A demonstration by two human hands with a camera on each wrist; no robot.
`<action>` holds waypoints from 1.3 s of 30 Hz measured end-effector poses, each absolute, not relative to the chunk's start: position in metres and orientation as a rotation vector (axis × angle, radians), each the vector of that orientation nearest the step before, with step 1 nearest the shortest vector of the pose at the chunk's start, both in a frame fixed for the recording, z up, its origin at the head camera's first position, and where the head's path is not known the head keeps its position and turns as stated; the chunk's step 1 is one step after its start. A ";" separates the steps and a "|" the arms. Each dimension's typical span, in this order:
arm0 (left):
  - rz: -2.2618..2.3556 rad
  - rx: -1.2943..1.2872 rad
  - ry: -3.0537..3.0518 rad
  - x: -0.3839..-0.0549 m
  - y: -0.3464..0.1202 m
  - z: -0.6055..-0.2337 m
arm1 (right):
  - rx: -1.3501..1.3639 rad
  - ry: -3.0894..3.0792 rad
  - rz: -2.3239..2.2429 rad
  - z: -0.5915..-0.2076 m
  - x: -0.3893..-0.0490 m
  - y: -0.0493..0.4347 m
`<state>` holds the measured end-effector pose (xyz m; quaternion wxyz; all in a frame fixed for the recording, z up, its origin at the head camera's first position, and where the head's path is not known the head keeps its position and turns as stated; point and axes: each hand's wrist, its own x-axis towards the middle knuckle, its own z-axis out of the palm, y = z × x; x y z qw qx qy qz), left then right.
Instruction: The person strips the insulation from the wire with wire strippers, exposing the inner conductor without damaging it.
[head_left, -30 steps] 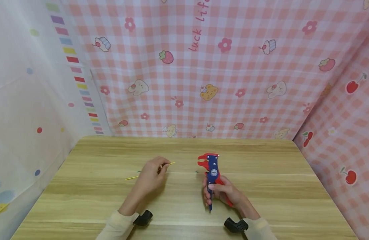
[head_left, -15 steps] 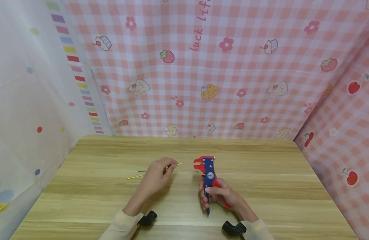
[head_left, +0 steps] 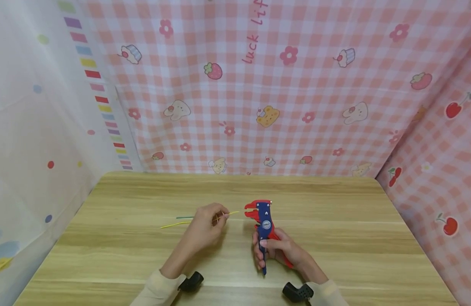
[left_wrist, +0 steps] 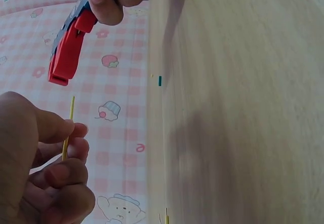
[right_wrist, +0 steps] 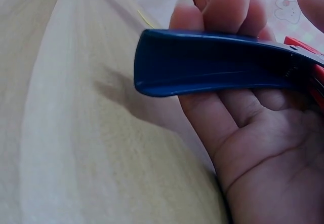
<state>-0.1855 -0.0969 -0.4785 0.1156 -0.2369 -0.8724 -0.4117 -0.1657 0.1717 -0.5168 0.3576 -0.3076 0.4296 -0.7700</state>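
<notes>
Between thumb and index finger my left hand pinches a thin yellow wire. Its short free end points right, a small gap from the red jaws of a wire stripper. My right hand grips this stripper upright, the fingers around its blue handle and the red handle against the palm side. The jaws face left and stand apart with no wire between them. In the left wrist view the red head hangs just above the wire's tip.
Left of the left hand, a second yellow wire and a green wire lie on the wooden table, partly hidden behind that hand. A tiny green piece lies on the tabletop. Patterned cloth hangs behind the table.
My left hand has moved right with the yellow wire, uncovering more of the green wire. My right hand has brought the stripper slightly left and down, so the wire's tip is nearer the jaws.
</notes>
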 end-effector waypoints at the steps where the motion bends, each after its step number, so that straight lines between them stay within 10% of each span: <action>1: -1.215 -0.697 -2.556 -0.185 -0.096 -0.478 | -0.794 1.106 -1.986 -0.517 -0.166 0.172; 39: -1.144 -0.750 -2.576 -0.174 -0.084 -0.468 | -0.831 1.135 -1.923 -0.520 -0.166 0.172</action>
